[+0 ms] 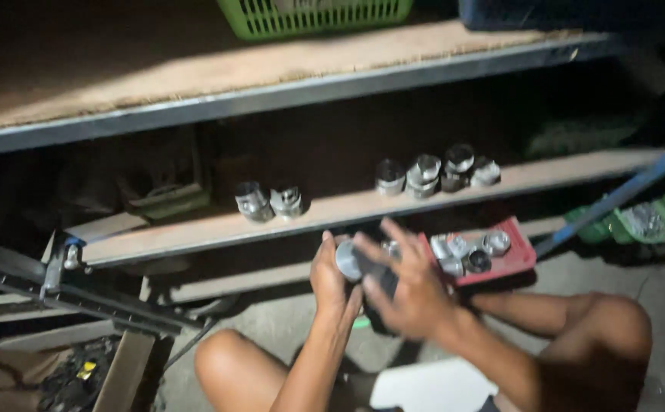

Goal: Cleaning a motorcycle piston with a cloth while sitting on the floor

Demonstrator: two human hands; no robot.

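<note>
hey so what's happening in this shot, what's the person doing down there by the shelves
A person sits low on the floor in front of a wooden shelf rack. The left hand holds a round silvery metal fitting, and the right hand is against it with a dark object, blurred. Beside the hands, a red plastic tray holds more shiny metal fittings. Two groups of similar metal fittings stand on the low wooden shelf board, and a green plastic basket sits on the shelf above.

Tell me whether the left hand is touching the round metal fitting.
Touching: the head view shows the left hand with its fingers wrapped against the round metal fitting.
</note>
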